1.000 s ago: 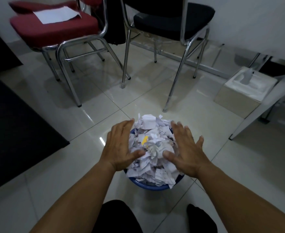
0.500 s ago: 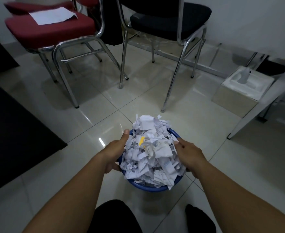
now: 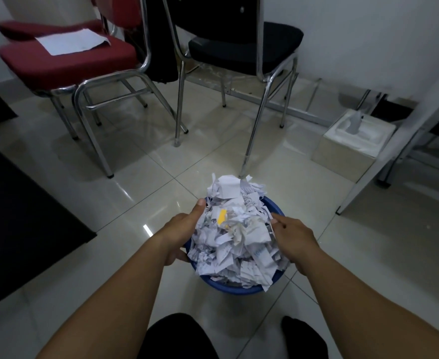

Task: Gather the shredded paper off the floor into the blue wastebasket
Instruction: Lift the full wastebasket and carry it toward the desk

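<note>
The blue wastebasket [image 3: 228,288] stands on the tiled floor right in front of me, heaped above its rim with white shredded paper [image 3: 235,234]; one yellow scrap shows in the pile. My left hand [image 3: 181,233] clasps the basket's left side, thumb up along the paper. My right hand [image 3: 295,238] clasps the right side, fingers curled over the rim. Most of the basket wall is hidden by the paper and my hands. No shreds are visible on the floor around it.
A red chair [image 3: 68,60] with a white sheet on its seat stands at the back left, a black chair [image 3: 244,45] behind the basket. A tissue box [image 3: 353,141] sits on the floor at the right beside a white slanted leg [image 3: 384,161]. A black mat [image 3: 19,218] lies left.
My hands left the top of the paper heap, where they lay flat, and came down onto the two sides of the basket. The view has tilted up a little.
</note>
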